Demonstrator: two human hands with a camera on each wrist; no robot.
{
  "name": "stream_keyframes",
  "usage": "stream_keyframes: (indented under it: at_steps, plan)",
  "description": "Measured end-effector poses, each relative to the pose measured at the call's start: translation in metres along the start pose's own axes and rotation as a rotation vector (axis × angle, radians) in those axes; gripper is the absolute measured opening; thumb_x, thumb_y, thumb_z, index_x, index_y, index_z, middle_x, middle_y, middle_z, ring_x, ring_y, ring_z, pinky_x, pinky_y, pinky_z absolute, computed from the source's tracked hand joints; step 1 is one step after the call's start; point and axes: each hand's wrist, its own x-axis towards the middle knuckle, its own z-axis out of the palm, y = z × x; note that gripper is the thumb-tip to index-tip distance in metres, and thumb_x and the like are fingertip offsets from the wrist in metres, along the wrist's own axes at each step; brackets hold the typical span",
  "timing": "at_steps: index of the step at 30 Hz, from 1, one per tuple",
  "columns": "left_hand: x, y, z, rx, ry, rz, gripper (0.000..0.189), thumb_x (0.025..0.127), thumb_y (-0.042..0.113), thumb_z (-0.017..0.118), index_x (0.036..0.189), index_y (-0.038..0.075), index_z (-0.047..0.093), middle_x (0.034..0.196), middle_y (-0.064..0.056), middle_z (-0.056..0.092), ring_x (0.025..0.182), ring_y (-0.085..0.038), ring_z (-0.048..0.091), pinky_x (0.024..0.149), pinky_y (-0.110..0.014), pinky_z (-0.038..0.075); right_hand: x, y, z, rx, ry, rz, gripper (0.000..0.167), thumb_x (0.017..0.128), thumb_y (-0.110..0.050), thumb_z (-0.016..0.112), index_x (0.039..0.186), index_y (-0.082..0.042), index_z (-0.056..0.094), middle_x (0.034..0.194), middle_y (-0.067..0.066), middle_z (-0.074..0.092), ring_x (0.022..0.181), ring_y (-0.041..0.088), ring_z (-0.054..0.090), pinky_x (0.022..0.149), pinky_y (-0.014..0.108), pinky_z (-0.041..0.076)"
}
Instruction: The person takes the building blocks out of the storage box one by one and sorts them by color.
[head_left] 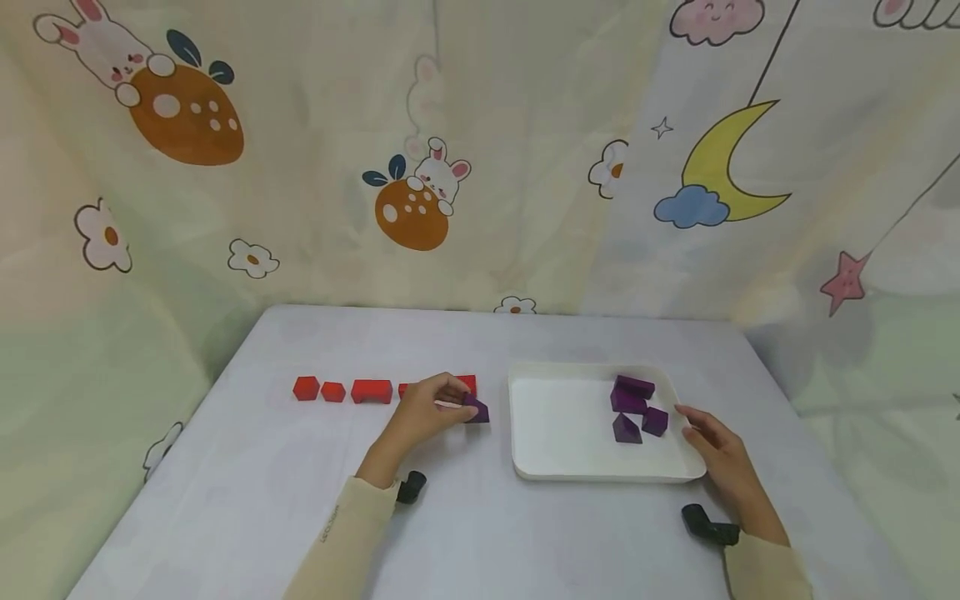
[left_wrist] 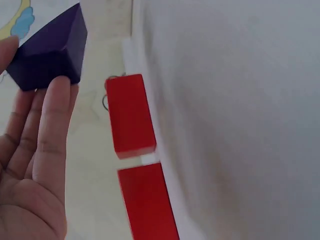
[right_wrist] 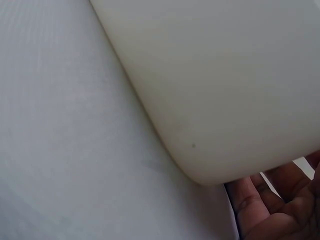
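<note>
Firstly, one purple block [head_left: 477, 409], slanted on one face: held at mid-table, just right of the red row and left of the tray. The left wrist view shows it raised.

Left hand [head_left: 427, 408]: pinching that block between thumb and fingertips.

White tray [head_left: 562, 425]: shallow, rounded corners, on the right half of the table.

Contents of tray, all toward its right side: a long purple piece [head_left: 636, 386], farthest; a second purple piece [head_left: 627, 402], touching it on the near side; a purple cube [head_left: 656, 422], nearer and to the right; a purple wedge [head_left: 627, 429], nearest, left of the cube.

Right hand [head_left: 720, 458]: fingers and thumb touching the tray's right rim; whether they pinch it, cannot tell.

Red row, left to right: a faceted block [head_left: 306, 388]; a smaller faceted block [head_left: 333, 392]; a notched block [head_left: 371, 391]; a fourth block [head_left: 402, 389], mostly hidden by the left hand; an end block [head_left: 468, 383], partly hidden.

Sleeves, beige: left sleeve [head_left: 348, 529], right sleeve [head_left: 765, 571].

Table [head_left: 247, 483]: white-covered.

Backdrop [head_left: 315, 100], far side: pale cloth printed with rabbits, flowers, a yellow moon [head_left: 708, 158] and a pink star [head_left: 845, 280].
</note>
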Motion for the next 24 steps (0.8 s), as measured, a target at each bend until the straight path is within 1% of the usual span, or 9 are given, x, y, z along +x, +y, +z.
stream_keyframes:
  at_steps: [2, 3, 6, 8, 9, 10, 13, 19, 24]
  plan:
    - [-0.0015, -0.0054, -0.0011, 0.011, -0.033, -0.006, 0.029, 0.09, 0.018, 0.091, 0.112, 0.01, 0.075, 0.107, 0.0, 0.078, 0.103, -0.019, 0.075, 0.094, -0.041, 0.063, -0.0026, 0.0019, -0.0007, -0.007, 0.0, -0.008, 0.055, 0.117, -0.029, 0.052, 0.16, 0.003, 0.043, 0.168, 0.03, 0.036, 0.153, 0.054, 0.034, 0.088, -0.001, 0.035]
    - [-0.0019, -0.0073, -0.0015, 0.017, -0.048, -0.01, 0.028, 0.09, 0.018, 0.091, 0.112, 0.009, 0.075, 0.107, -0.001, 0.078, 0.102, -0.02, 0.076, 0.094, -0.041, 0.063, -0.0037, 0.0025, -0.0011, -0.008, -0.001, -0.014, 0.054, 0.117, -0.028, 0.052, 0.16, 0.003, 0.043, 0.168, 0.03, 0.036, 0.153, 0.055, 0.033, 0.098, 0.004, 0.039]
    - [-0.0031, -0.0097, -0.0017, 0.032, -0.081, -0.036, 0.028, 0.089, 0.016, 0.091, 0.111, 0.01, 0.076, 0.107, -0.002, 0.078, 0.102, -0.021, 0.076, 0.091, -0.041, 0.063, -0.0057, 0.0045, -0.0014, -0.019, 0.011, -0.02, 0.053, 0.117, -0.028, 0.052, 0.159, 0.003, 0.045, 0.167, 0.031, 0.037, 0.153, 0.055, 0.034, 0.12, 0.031, 0.042]
    - [-0.0041, -0.0107, -0.0014, 0.052, -0.092, -0.052, 0.028, 0.088, 0.015, 0.092, 0.11, 0.01, 0.076, 0.107, -0.002, 0.078, 0.104, -0.022, 0.076, 0.09, -0.041, 0.064, -0.007, 0.0051, -0.0011, -0.028, 0.017, -0.015, 0.053, 0.117, -0.028, 0.051, 0.159, 0.003, 0.045, 0.166, 0.031, 0.038, 0.153, 0.054, 0.034, 0.122, 0.042, 0.043]
    - [-0.0047, -0.0114, -0.0011, 0.06, -0.095, -0.059, 0.028, 0.088, 0.015, 0.092, 0.11, 0.01, 0.076, 0.107, -0.002, 0.078, 0.104, -0.023, 0.076, 0.09, -0.041, 0.064, -0.0076, 0.0055, -0.001, -0.024, 0.018, -0.017, 0.053, 0.117, -0.027, 0.052, 0.159, 0.003, 0.045, 0.166, 0.031, 0.038, 0.153, 0.054, 0.034, 0.122, 0.041, 0.043]
    - [-0.0054, -0.0118, -0.0008, 0.065, -0.097, -0.063, 0.028, 0.088, 0.014, 0.092, 0.11, 0.009, 0.076, 0.108, -0.002, 0.078, 0.105, -0.023, 0.076, 0.091, -0.041, 0.064, -0.0079, 0.006, -0.0007, -0.026, 0.023, -0.017, 0.052, 0.117, -0.027, 0.051, 0.159, 0.003, 0.046, 0.166, 0.03, 0.039, 0.152, 0.054, 0.036, 0.116, 0.03, 0.046]
    - [-0.0071, -0.0122, -0.0005, 0.076, -0.102, -0.072, 0.028, 0.088, 0.014, 0.092, 0.11, 0.01, 0.076, 0.109, -0.001, 0.077, 0.106, -0.024, 0.076, 0.093, -0.041, 0.064, -0.0091, 0.0066, -0.0002, -0.017, 0.025, -0.022, 0.051, 0.116, -0.026, 0.052, 0.159, 0.003, 0.046, 0.165, 0.03, 0.04, 0.152, 0.052, 0.037, 0.099, 0.006, 0.04]
    - [-0.0078, -0.0128, -0.0012, 0.084, -0.123, -0.076, 0.033, 0.087, 0.014, 0.092, 0.114, 0.009, 0.074, 0.112, -0.001, 0.076, 0.11, -0.024, 0.075, 0.098, -0.043, 0.061, -0.0094, 0.0041, -0.0003, -0.038, 0.027, -0.017, 0.052, 0.116, -0.026, 0.053, 0.159, 0.002, 0.046, 0.166, 0.029, 0.041, 0.154, 0.051, 0.035, 0.104, 0.007, 0.038]
    - [-0.0088, -0.0045, -0.0046, 0.181, -0.124, -0.07, 0.049, 0.09, 0.021, 0.091, 0.133, 0.01, 0.07, 0.128, -0.004, 0.074, 0.124, -0.028, 0.07, 0.107, -0.05, 0.057, -0.0031, -0.0015, 0.0016, -0.006, 0.028, -0.053, 0.049, 0.116, -0.022, 0.053, 0.158, 0.003, 0.048, 0.165, 0.03, 0.041, 0.153, 0.052, 0.037, 0.09, -0.002, 0.034]
